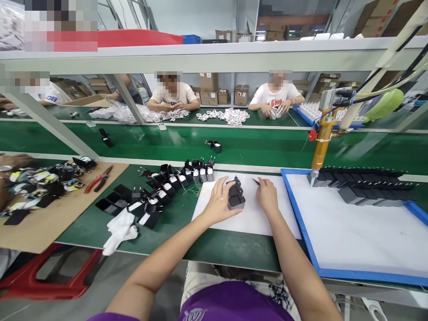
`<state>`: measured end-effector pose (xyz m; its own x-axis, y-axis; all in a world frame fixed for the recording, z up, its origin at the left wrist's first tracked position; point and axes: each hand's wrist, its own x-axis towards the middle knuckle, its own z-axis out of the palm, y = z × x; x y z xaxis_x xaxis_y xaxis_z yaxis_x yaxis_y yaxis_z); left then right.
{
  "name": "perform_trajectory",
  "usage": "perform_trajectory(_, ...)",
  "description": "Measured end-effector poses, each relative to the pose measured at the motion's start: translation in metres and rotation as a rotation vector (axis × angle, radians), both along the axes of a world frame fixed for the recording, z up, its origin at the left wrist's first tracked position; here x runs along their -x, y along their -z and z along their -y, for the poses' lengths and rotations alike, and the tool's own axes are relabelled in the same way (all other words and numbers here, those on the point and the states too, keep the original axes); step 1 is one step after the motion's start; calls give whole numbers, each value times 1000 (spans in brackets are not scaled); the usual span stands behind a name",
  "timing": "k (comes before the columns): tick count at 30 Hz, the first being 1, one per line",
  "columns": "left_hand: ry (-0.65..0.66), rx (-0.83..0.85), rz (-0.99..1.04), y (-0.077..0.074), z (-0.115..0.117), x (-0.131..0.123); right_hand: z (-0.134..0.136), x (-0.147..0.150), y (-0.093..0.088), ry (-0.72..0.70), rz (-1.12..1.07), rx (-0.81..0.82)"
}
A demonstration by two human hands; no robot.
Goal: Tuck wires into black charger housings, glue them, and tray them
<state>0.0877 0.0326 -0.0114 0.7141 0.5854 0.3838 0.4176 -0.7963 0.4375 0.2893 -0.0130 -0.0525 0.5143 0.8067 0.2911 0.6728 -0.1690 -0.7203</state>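
Note:
My left hand (219, 203) is curved round a short row of black plastic housings (236, 199) on the white sheet (217, 217). Its fingers lie along the far left side and its thumb at the near end. To the right, my right hand (267, 196) pinches a thin dark pointed tool (256, 182); only its tip shows, angled toward the housings. Left of the sheet stand several black power adapters (163, 195) with white wrapped parts inside and plug pins. A white glove (121, 227) lies in front of them.
A blue-edged tray (354, 240) on the right holds rows of black housings (361, 195) under a gold dispensing nozzle (321, 147). Red-handled pliers (98, 179) rest on brown board at left. Adapters ride the green belt (160, 145). Co-workers handle white parts (234, 117) across it.

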Motion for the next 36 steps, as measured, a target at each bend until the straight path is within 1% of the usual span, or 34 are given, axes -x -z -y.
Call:
perform_trajectory(3,90,203,14,1,-20,-2,4,-1,-9,-36,10,-16)
perform_trajectory(6,127,420,76,9,-32,1,11,0,-25,-105,-12,-57)
perform_trajectory(8,166,524,135,17,-36,4,22,4,-33,-183,-119,-56)
perform_trajectory(10,211,588,182,23,-37,7,37,14,-37,-269,-303,-31)
perform_trajectory(12,237,626,213,27,-38,7,53,31,-34,-288,-445,-31)
perform_trajectory(15,253,670,241,26,-36,6,75,61,-23,-223,-492,-70)
perform_trajectory(19,241,683,217,19,-31,7,88,94,-9,-259,-461,-96)
perform_trajectory(22,237,690,201,14,-29,9,89,104,-5,-259,-399,-87)
perform_trajectory(25,202,702,215,11,-30,12,88,101,-6,-249,-375,-68)
perform_trajectory(27,143,738,248,9,-31,13,86,93,-7,-251,-359,-61)
perform_trajectory(31,13,946,315,5,-29,11,75,69,-14,-229,-296,-34)
perform_trajectory(33,-8,1045,340,5,-25,9,66,60,-20,-195,-255,0)
perform_trajectory(36,-8,1088,387,6,-21,6,52,57,-32,-143,-180,82)
